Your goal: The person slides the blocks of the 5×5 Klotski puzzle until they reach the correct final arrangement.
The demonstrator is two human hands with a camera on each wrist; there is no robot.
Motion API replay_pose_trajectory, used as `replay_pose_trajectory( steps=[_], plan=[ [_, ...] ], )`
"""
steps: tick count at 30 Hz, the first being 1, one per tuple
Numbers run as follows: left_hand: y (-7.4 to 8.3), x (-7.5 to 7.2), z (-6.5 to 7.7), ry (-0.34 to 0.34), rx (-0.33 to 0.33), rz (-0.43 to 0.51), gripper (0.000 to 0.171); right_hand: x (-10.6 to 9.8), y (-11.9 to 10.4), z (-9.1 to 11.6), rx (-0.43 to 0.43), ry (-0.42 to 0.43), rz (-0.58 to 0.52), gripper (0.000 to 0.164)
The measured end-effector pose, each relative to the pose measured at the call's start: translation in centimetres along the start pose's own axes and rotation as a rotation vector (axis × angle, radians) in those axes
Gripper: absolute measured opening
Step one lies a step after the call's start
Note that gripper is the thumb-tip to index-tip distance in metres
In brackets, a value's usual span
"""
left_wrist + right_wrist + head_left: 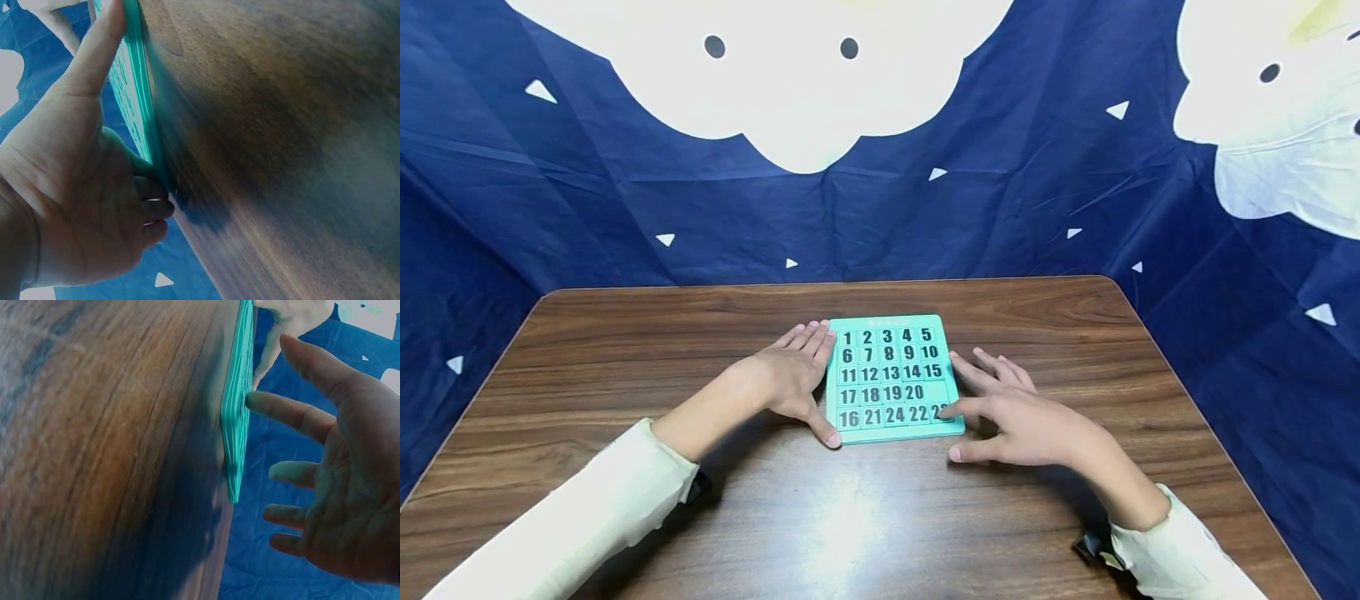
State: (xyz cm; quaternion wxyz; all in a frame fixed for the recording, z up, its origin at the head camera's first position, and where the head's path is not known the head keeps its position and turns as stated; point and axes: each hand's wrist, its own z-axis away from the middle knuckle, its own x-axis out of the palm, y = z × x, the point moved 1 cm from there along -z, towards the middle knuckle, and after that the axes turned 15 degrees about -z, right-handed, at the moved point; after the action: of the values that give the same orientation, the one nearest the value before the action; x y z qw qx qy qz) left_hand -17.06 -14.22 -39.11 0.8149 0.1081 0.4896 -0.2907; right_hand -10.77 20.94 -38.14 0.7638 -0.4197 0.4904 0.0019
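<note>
A mint-green number slide puzzle (891, 373) lies flat on the table, its black-numbered tiles in five rows. The blank space is at the right end of the fourth row, beside tile 20. My left hand (793, 375) steadies the puzzle, straight fingers along its left side and thumb at the near left corner. With its index fingertip, my right hand (1018, 417) touches the bottom-right tile (937, 412), whose number is partly covered. The other right fingers are spread and apart from the puzzle in the right wrist view, where its layered green edge (234, 431) shows.
The brown wood-grain table (685, 333) reflects a bright glare near its front. Behind it and at the sides hangs a dark blue cloth (880, 225) with white clouds and small triangles. Dark straps show at both wrists, below the pale sleeves (602, 500).
</note>
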Motion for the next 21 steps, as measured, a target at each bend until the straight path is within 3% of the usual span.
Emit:
replay_pose_trajectory(
  steps=[14,21],
  plan=[
    [0.1,-0.1,0.0,0.001,0.000,-0.018,0.170,0.0,0.0,-0.5,0.000,0.003,0.028,0.051],
    [0.1,-0.2,0.0,-0.002,-0.006,-0.018,0.170,0.2,-0.9,-2.0,-0.025,-0.001,0.044,0.049]
  ],
)
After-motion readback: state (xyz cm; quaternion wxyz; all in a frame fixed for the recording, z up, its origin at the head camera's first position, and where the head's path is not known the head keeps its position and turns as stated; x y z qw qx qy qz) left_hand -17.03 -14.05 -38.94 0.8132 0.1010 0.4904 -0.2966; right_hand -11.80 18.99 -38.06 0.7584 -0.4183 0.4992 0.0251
